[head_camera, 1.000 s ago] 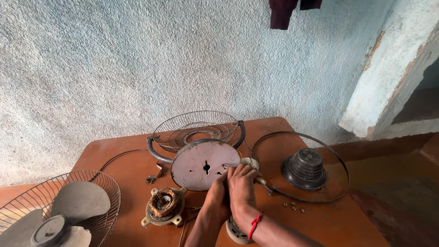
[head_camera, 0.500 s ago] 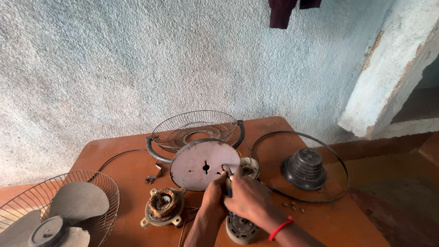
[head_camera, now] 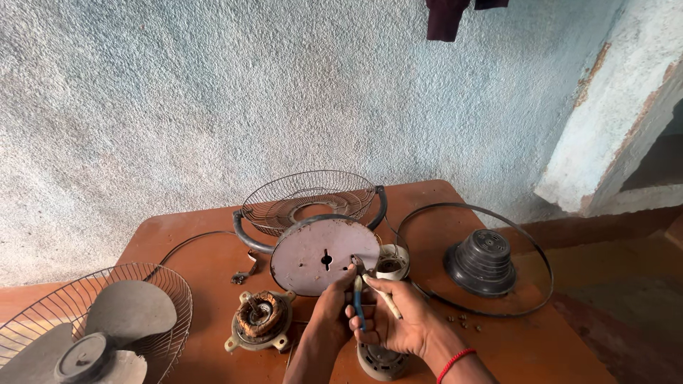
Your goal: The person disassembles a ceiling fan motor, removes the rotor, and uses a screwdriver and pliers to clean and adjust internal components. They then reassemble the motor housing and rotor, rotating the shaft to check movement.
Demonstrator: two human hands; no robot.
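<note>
My right hand (head_camera: 402,327), with a red band at the wrist, grips blue-handled pliers (head_camera: 358,295) and a cream-handled tool (head_camera: 388,304). The pliers' jaws point up at the lower right edge of a round grey base plate (head_camera: 313,249). My left hand (head_camera: 329,307) lies close beside them, fingertips up at the jaws. What its fingers hold is hidden. A grey motor part (head_camera: 380,360) sits on the table under both hands. A small white cylindrical part (head_camera: 392,262) stands just past the pliers.
On the brown wooden table (head_camera: 199,249): a stator with copper winding (head_camera: 260,316), a black ribbed motor cover (head_camera: 484,259) inside a thin metal ring (head_camera: 523,231), loose screws (head_camera: 462,323), a wire guard (head_camera: 306,193) at the back. A wire guard holding a grey fan blade (head_camera: 107,320) sits left.
My right hand has drawn back from the base plate and turned. It now holds the pliers upright with the jaws at the plate's edge. The left hand stayed close by.
</note>
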